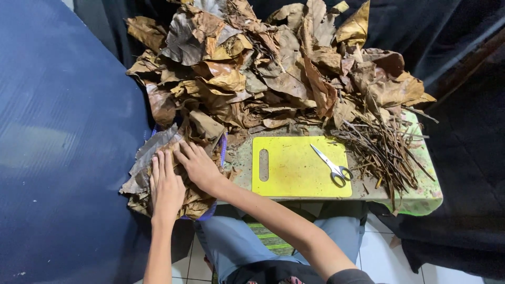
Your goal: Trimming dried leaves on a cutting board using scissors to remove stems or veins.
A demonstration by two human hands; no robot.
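Both hands, left hand (167, 189) and right hand (199, 164), press flat with open palms, gripping nothing, on a stack of dried brown leaves (158, 158) at the table's left end, beside a yellow cutting board (294, 173) and scissors (332, 165). The leaves look light, brittle and crumbly, best lifted from beneath. A purple container (223, 150) under them is mostly hidden.

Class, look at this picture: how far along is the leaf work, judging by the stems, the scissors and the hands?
Done: a heap of stems lies right of the yellow board. In hand: the left hand and right hand press flat on leaves in a basket; the scissors lie unused on the board. Left: a big pile of dry leaves covers the table's far side.
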